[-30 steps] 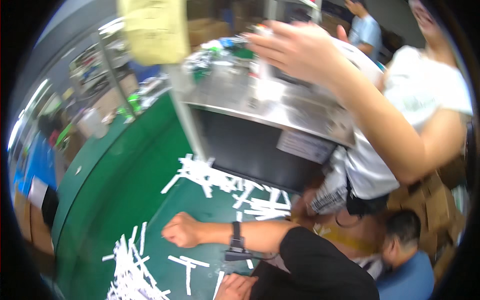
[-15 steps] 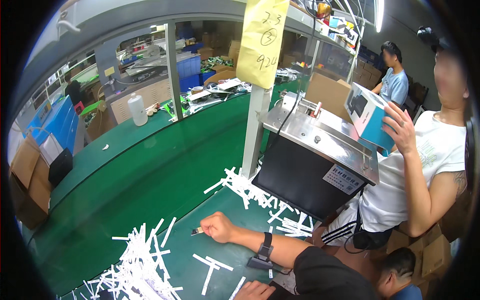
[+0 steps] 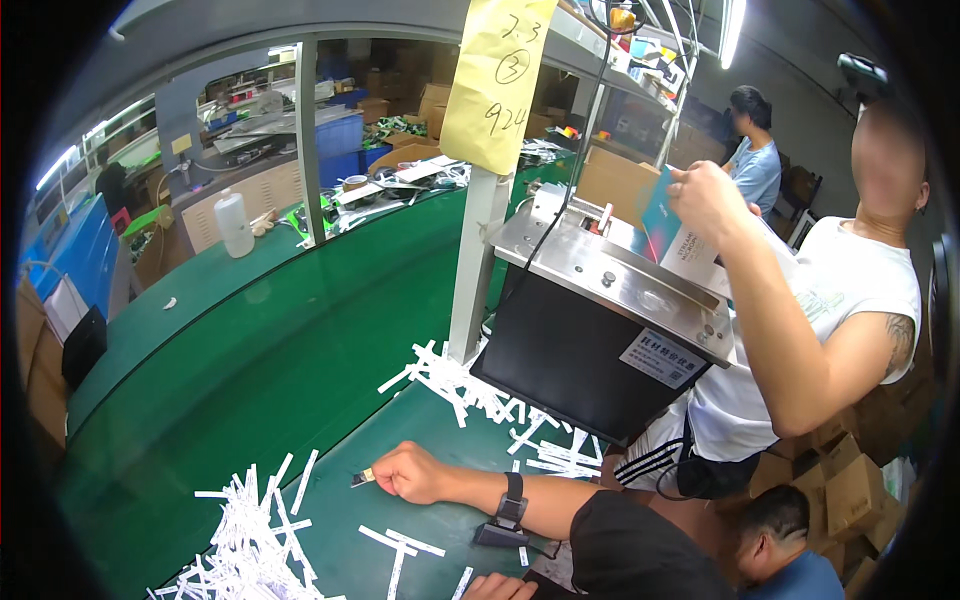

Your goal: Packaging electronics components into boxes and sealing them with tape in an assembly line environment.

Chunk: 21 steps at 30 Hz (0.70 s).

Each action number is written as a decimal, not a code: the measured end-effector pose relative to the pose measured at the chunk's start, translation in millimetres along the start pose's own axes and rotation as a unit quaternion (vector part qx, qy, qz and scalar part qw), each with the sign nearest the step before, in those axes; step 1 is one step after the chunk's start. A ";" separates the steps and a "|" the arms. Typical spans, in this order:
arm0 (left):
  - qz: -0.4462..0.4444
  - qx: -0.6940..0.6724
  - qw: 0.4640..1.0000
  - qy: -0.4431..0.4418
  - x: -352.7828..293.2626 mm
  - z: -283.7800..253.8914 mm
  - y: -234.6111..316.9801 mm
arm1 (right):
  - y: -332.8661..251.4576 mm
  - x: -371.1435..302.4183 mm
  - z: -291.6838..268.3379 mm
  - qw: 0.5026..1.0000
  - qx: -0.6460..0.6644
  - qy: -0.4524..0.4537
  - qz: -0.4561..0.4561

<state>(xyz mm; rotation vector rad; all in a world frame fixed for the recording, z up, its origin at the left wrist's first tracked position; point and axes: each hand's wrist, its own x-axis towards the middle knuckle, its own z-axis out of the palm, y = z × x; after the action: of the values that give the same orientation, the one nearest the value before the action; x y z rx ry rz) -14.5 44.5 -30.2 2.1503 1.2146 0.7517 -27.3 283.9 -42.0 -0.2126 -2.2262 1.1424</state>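
Note:
My right hand (image 3: 408, 472) is closed in a fist just above the green table. From its thumb side sticks a small flat piece (image 3: 361, 478) with a dark tip and a yellowish part; its kind is not clear. A black strap with a small black box (image 3: 500, 535) sits on that wrist. A few narrow white printed strips (image 3: 402, 545) lie on the table below this hand. My left hand (image 3: 500, 588) shows only in part at the lower edge, beside another white strip (image 3: 463, 582); its fingertips are cut off, so its grip cannot be told.
Heaps of white strips (image 3: 240, 540) lie at the lower left and by the metal post (image 3: 478, 270). A black machine with a steel top (image 3: 560, 330) stands to the right. Behind it a co-worker handles a teal and white box (image 3: 690, 245). Another person (image 3: 790, 540) is low at right.
The whole view has shifted, so the scene sits farther left. The co-worker has turned the box and brought it to the machine's top. My right hand keeps its fist round the small piece.

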 end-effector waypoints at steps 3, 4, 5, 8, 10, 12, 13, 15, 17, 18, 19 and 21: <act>-0.002 0.004 1.000 0.001 0.8 0.2 0.2 | -3.3 -2.9 0.0 1.000 0.002 -0.017 -0.001; 0.001 0.008 1.000 -0.001 1.4 0.8 1.2 | -5.9 -5.0 -1.2 1.000 -0.002 -0.020 0.000; -0.001 0.010 1.000 0.001 1.7 -0.1 1.0 | -5.4 -5.8 -0.1 1.000 -0.001 -0.022 -0.003; 0.001 0.013 1.000 -0.002 1.8 -1.4 1.2 | -0.5 -9.1 5.5 0.998 0.000 -0.046 -0.034; 0.005 0.015 1.000 0.005 0.8 0.2 0.7 | -2.3 -8.1 4.6 0.998 0.007 -0.042 -0.035; 0.004 0.014 1.000 0.005 1.1 -0.7 0.4 | -3.4 -7.3 3.7 0.999 0.015 -0.039 -0.033; 0.006 0.014 1.000 0.004 1.1 -1.1 0.2 | -5.0 -6.9 3.2 0.999 0.009 -0.044 -0.020; 0.005 0.018 1.000 0.000 1.7 -1.6 0.5 | -5.8 -7.1 1.7 0.998 0.015 -0.052 -0.019; 0.004 0.022 1.000 -0.004 1.1 -0.6 -0.2 | -2.1 -7.3 4.0 0.998 0.016 -0.053 -0.030; 0.003 0.022 1.000 -0.004 0.0 1.1 -1.0 | -3.8 -7.1 4.3 0.998 0.014 -0.056 -0.030; 0.002 0.021 1.000 -0.005 -0.6 2.2 -1.4 | -4.7 -7.1 4.3 0.998 0.011 -0.059 -0.029; 0.005 0.023 1.000 -0.005 -0.4 2.1 -1.4 | -4.8 -7.5 3.8 0.998 0.010 -0.059 -0.033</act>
<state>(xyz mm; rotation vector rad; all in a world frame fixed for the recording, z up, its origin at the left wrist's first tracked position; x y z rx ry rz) -14.0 44.3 -32.6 2.1960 1.2273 0.7222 -22.9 275.4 -43.3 -0.0657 -2.3054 1.1679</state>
